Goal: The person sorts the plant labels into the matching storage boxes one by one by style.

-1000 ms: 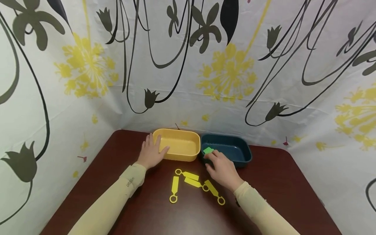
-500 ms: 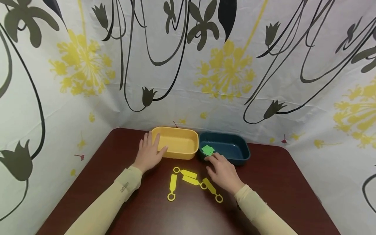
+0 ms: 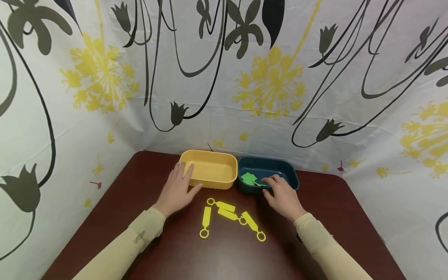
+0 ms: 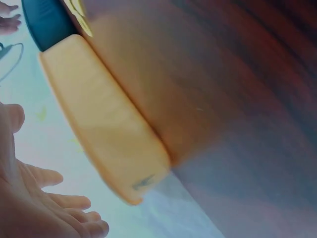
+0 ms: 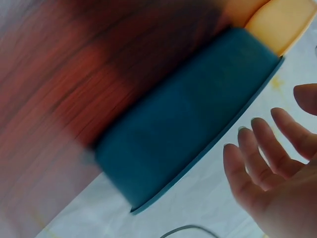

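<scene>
Green flat tags (image 3: 249, 179) lie in the left end of the dark blue bin (image 3: 295, 186). Over that bin's front rim hovers my right hand (image 3: 284, 197), fingers loosely bent. In the right wrist view this hand (image 5: 277, 173) holds nothing, its fingers spread above the blue bin (image 5: 188, 119). My left hand (image 3: 175, 192) reaches over the left end of the yellow bin (image 3: 210, 182), fingers extended; whether they touch it I cannot tell. The left wrist view shows that hand (image 4: 44, 203) beside the yellow bin (image 4: 104, 114). Several yellow ring-ended tags (image 3: 206, 217) lie in front of the bins.
Both bins stand side by side at the back of the dark red-brown table (image 3: 224, 256). A white patterned cloth (image 3: 217, 128) hangs behind and at both sides. The yellow bin's inside shows no tags.
My right hand has let go of a green tag in the blue bin and shifted right, away from it. My left hand has moved slightly at the yellow bin.
</scene>
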`<state>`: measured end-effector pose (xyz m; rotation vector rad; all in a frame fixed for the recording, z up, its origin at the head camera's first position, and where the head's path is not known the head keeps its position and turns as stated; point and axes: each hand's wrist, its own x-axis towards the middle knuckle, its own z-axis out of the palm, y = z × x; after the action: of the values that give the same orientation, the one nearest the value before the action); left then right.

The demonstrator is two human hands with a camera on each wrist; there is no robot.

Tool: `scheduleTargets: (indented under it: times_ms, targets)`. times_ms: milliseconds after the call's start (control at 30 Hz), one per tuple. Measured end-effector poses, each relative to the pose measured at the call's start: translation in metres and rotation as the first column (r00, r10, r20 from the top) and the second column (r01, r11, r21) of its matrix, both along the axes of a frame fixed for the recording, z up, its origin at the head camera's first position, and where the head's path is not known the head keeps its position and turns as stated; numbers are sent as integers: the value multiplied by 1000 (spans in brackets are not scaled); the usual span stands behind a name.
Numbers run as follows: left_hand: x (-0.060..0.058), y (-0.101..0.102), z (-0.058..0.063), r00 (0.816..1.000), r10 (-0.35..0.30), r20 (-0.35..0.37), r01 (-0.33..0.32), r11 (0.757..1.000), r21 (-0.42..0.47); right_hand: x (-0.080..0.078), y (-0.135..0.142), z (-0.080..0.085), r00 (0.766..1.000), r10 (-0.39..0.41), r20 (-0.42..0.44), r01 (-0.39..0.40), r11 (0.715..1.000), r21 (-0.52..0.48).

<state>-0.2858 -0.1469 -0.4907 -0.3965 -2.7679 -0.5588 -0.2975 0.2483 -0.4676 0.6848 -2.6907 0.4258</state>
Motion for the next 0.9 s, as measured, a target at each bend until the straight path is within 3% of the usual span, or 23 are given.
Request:
scheduleTargets:
  times_ms: [300,900]
  targets:
    - [26,17,8,997,-80,-21,79,996,-29,-16,33,5,1000,-16,-9,16,1000,7]
    - [56,30,4,984,-153,-86,144,984,-103,-50,78,-4,996,-73,55,69,995,65]
